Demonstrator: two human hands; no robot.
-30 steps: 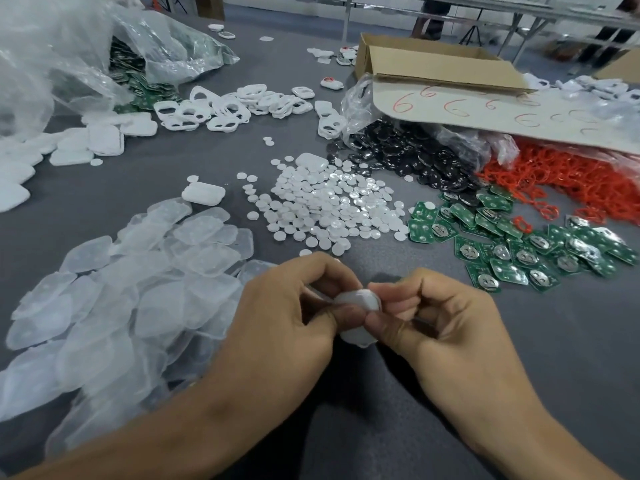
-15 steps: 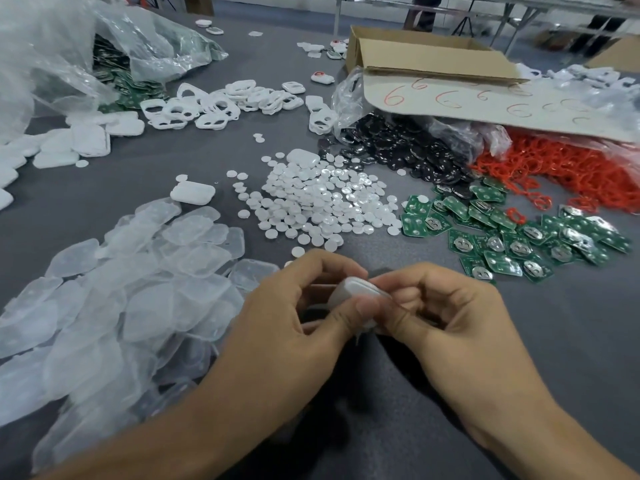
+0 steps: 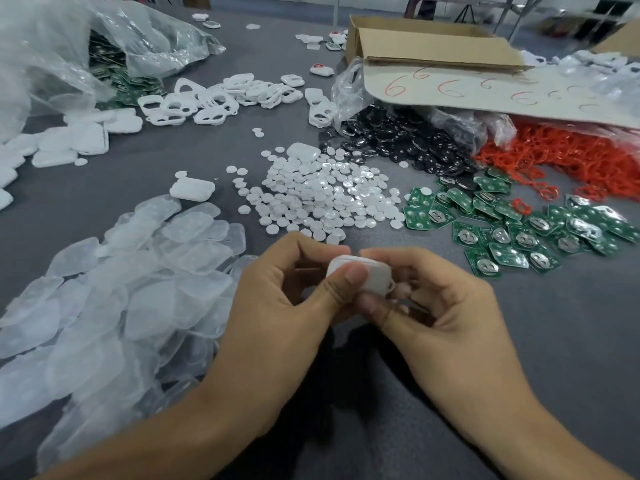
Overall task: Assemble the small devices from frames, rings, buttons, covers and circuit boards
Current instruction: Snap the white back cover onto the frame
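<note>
A small white device shell (image 3: 375, 274) is held above the grey table between both hands. My left hand (image 3: 280, 306) pinches its left side, thumb on top. My right hand (image 3: 433, 306) grips its right and lower side with thumb and fingers; the underside is hidden. Beyond the hands lie white round buttons (image 3: 322, 199), green circuit boards (image 3: 512, 233), red rings (image 3: 571, 157), black buttons (image 3: 398, 143), white frames (image 3: 207, 102) and translucent covers (image 3: 121, 289).
Two closed white shells (image 3: 191, 189) (image 3: 303, 151) sit near the button pile. An open cardboard box (image 3: 426, 43) stands at the back right over a sheet marked with red sixes (image 3: 485, 91). Clear plastic bags (image 3: 52, 46) fill the back left. White solid covers (image 3: 69, 140) lie left.
The white shell has been turned and raised slightly between my fingers; my left thumb now lies on its top face. The camera has tilted a little, shifting the piles upward.
</note>
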